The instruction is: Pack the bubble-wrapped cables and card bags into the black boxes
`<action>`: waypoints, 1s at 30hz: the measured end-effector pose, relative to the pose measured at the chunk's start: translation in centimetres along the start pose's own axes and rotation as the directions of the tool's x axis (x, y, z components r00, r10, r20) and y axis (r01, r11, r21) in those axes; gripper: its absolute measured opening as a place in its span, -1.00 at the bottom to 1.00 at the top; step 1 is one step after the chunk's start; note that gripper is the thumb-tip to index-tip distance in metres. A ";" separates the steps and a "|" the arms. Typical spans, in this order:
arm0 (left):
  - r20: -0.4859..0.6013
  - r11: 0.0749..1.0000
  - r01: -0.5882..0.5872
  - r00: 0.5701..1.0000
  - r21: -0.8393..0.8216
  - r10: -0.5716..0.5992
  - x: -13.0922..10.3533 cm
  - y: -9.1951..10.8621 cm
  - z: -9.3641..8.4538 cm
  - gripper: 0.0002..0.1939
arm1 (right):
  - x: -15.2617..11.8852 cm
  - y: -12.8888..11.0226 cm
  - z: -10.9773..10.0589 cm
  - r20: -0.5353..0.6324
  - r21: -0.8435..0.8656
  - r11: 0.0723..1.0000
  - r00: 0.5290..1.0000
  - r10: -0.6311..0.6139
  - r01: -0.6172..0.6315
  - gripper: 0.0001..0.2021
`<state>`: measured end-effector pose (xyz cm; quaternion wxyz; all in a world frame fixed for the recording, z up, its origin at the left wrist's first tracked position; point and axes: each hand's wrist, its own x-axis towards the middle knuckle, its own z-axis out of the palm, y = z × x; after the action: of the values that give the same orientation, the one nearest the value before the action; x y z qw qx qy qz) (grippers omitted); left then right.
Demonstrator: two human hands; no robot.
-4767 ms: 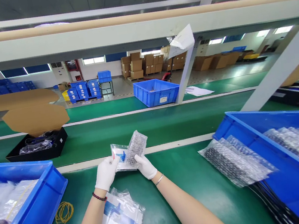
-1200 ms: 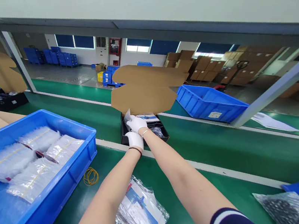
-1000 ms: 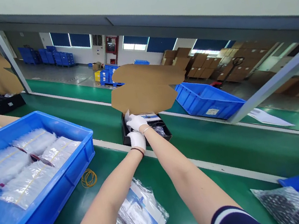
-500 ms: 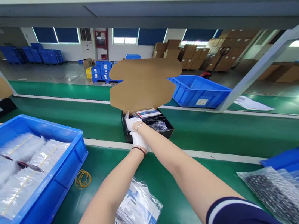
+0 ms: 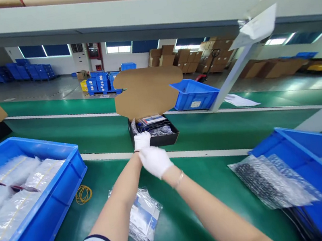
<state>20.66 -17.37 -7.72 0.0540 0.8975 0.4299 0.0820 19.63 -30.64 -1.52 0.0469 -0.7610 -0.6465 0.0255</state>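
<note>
My left hand (image 5: 142, 140), in a white glove, is at the near left corner of an open black box (image 5: 167, 139). Its fingers are bent over the rim. Inside the box are a plastic-wrapped bundle (image 5: 161, 131), dark cables and a flat printed packet (image 5: 153, 119). The brown cardboard lid (image 5: 147, 92) stands raised behind. My gloved right hand (image 5: 156, 161) is outside the box, just over my left wrist; motion blur hides how its fingers are set. Clear bags with printed sheets (image 5: 145, 216) lie on the green surface under my left forearm.
On the left a blue bin (image 5: 65, 172) holds banded stacks of white plastic pouches (image 5: 19, 169). Yellow rubber bands (image 5: 83, 194) lie beside it. At right, bubble-wrap bags (image 5: 272, 180) overlap another blue bin (image 5: 308, 142). A blue crate (image 5: 195, 94) and a slanted post (image 5: 230, 79) stand beyond.
My right hand has drawn back out of the black box toward me, over my left wrist. My left hand has shifted up to the box's rim. The view has tilted up and turned right.
</note>
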 end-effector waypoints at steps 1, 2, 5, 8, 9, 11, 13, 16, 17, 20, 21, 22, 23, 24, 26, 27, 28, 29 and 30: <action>-0.020 0.999 -0.028 0.999 0.016 0.028 0.1 0.0 -0.2 -0.46 | -2.7 -0.2 1.3 0.026 0.015 0.999 0.999 -0.043 0.043 -0.61; -0.037 0.998 -0.058 0.998 0.033 0.059 0.1 0.0 -0.3 -0.42 | -5.1 -0.4 2.7 0.071 0.042 0.995 0.993 -0.090 0.087 -0.60; -0.085 0.986 -0.152 0.984 0.072 0.158 -0.5 0.2 -1.2 -0.33 | -9.3 -1.0 6.8 0.179 0.167 0.977 0.970 -0.166 0.136 -0.28; -0.153 0.970 -0.220 0.960 0.105 0.234 -2.2 0.3 -2.6 -0.33 | -9.3 -0.5 8.9 0.239 0.385 0.923 0.966 -0.096 -0.003 -0.11; -0.168 0.968 -0.229 0.955 0.099 0.243 -3.0 0.0 -3.2 -0.37 | -8.8 -0.1 9.1 0.276 0.452 0.890 0.958 -0.076 -0.059 -0.20; -0.161 0.979 -0.205 0.965 0.018 0.205 -4.8 -1.1 -4.7 -0.44 | -7.9 1.0 9.1 0.337 0.526 0.842 0.938 -0.077 -0.120 -0.48; -0.117 0.976 -0.154 0.984 -0.155 0.136 -6.9 -2.8 -6.6 -0.52 | -7.3 2.2 8.8 0.309 0.536 0.838 0.947 -0.084 -0.100 -0.77; -0.032 0.870 -0.202 0.977 -0.450 0.210 -10.5 -5.0 -9.0 -0.65 | -7.1 3.9 7.9 0.112 0.602 0.796 0.994 -0.015 -0.056 -0.87; 0.001 0.813 -0.237 0.960 -0.532 0.280 -11.6 -5.3 -9.5 -0.67 | -7.1 4.4 7.6 0.049 0.646 0.761 0.998 0.029 -0.054 -0.84; 0.151 0.690 -0.222 0.888 -0.689 0.435 -14.3 -4.4 -9.8 -0.72 | -7.5 5.3 6.1 -0.084 0.745 0.667 0.990 0.114 -0.014 -0.72; 0.183 0.672 -0.205 0.870 -0.712 0.459 -14.9 -3.7 -9.6 -0.72 | -7.7 5.7 5.5 -0.119 0.735 0.678 0.988 0.100 0.020 -0.70; 0.195 0.658 -0.200 0.858 -0.726 0.476 -15.4 -2.9 -9.5 -0.72 | -8.0 6.2 4.9 -0.142 0.704 0.708 0.988 0.065 0.054 -0.68; 0.187 0.644 -0.202 0.855 -0.738 0.483 -15.7 -2.3 -9.4 -0.71 | -8.2 7.1 4.2 -0.145 0.661 0.746 0.989 0.024 0.079 -0.67; 0.167 0.632 -0.205 0.863 -0.747 0.477 -15.9 -1.9 -9.4 -0.70 | -8.5 8.2 3.5 -0.132 0.614 0.785 0.991 -0.002 0.083 -0.68; 0.122 0.624 -0.192 0.898 -0.757 0.424 -16.1 -1.8 -9.7 -0.68 | -9.7 11.7 2.3 -0.107 0.523 0.852 0.993 0.050 0.013 -0.71; 0.105 0.630 -0.171 0.921 -0.758 0.376 -16.1 -2.1 -9.9 -0.66 | -10.5 13.9 1.7 -0.119 0.490 0.870 0.984 0.132 -0.058 -0.73; 0.095 0.641 -0.144 0.941 -0.754 0.323 -16.1 -2.6 -10.2 -0.64 | -11.6 16.1 1.2 -0.154 0.448 0.879 0.955 0.254 -0.162 -0.74; 0.087 0.651 -0.117 0.958 -0.750 0.272 -16.1 -3.2 -10.4 -0.63 | -12.8 18.3 0.9 -0.202 0.385 0.874 0.898 0.392 -0.295 -0.71; 0.080 0.662 -0.094 0.970 -0.743 0.228 -16.2 -3.8 -10.6 -0.61 | -14.1 20.4 0.7 -0.263 0.304 0.840 0.808 0.527 -0.449 -0.67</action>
<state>5.68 -27.33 0.42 0.4378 0.8380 0.2734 0.1769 37.29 -47.76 -4.61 0.2347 -0.8845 -0.4028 -0.0196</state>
